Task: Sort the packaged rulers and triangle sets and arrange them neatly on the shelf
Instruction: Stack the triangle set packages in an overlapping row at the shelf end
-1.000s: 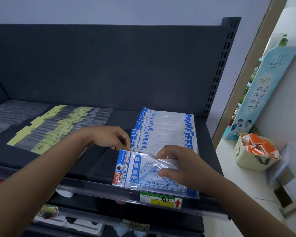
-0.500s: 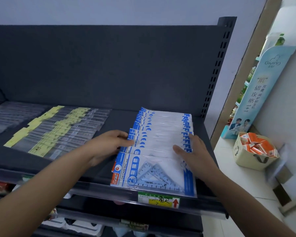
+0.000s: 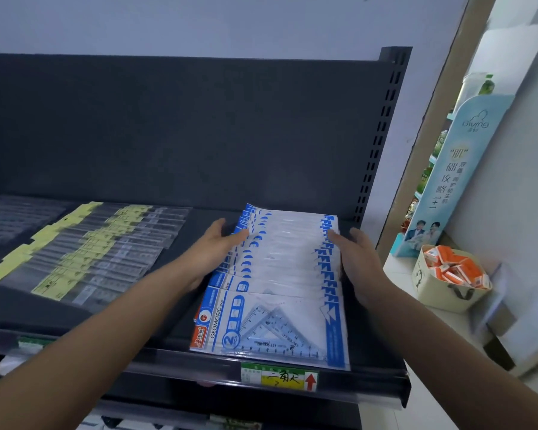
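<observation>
Pale wall [image 3: 199,23] behind dark back panel [image 3: 199,135]; beige basket [image 3: 438,291] w/ orange packs [image 3: 448,265] at right.

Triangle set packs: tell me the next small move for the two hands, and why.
Probably press both hands gently inward to square the row. The left hand and right hand lie flat against opposite side edges of the triangle set packs, which overlap toward the front of the shelf. Their blue left edges look stepped rather than in one line.
</observation>
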